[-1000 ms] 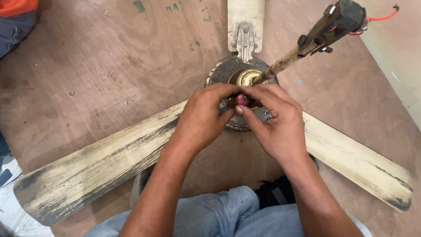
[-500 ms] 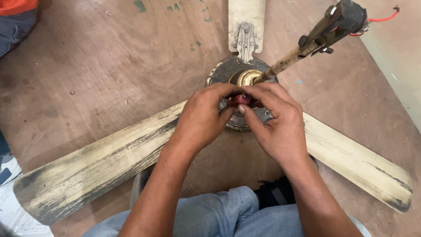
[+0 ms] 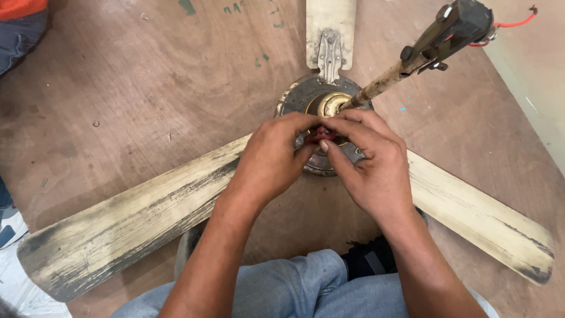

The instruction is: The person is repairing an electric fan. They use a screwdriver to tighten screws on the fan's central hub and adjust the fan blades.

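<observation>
An old ceiling fan lies on a brown wooden board, its dark round motor housing [image 3: 294, 97] in the middle with a brass collar [image 3: 332, 103]. Three worn cream blades spread out: one to the lower left [image 3: 129, 227], one to the lower right [image 3: 482, 221], one at the top [image 3: 331, 23]. A rusty down rod [image 3: 382, 85] slants up to the right, ending in a dark fitting [image 3: 465, 20] with red wire. My left hand [image 3: 271, 162] and my right hand [image 3: 374, 168] meet over the motor, fingertips pinched together on a small red part [image 3: 321, 135], mostly hidden.
Another person's orange and blue clothing [image 3: 20, 23] shows at the top left corner. My knees in blue jeans [image 3: 282, 288] fill the bottom edge, with a dark shoe [image 3: 368, 259] beside them. The board's right edge [image 3: 518, 76] meets a pale floor.
</observation>
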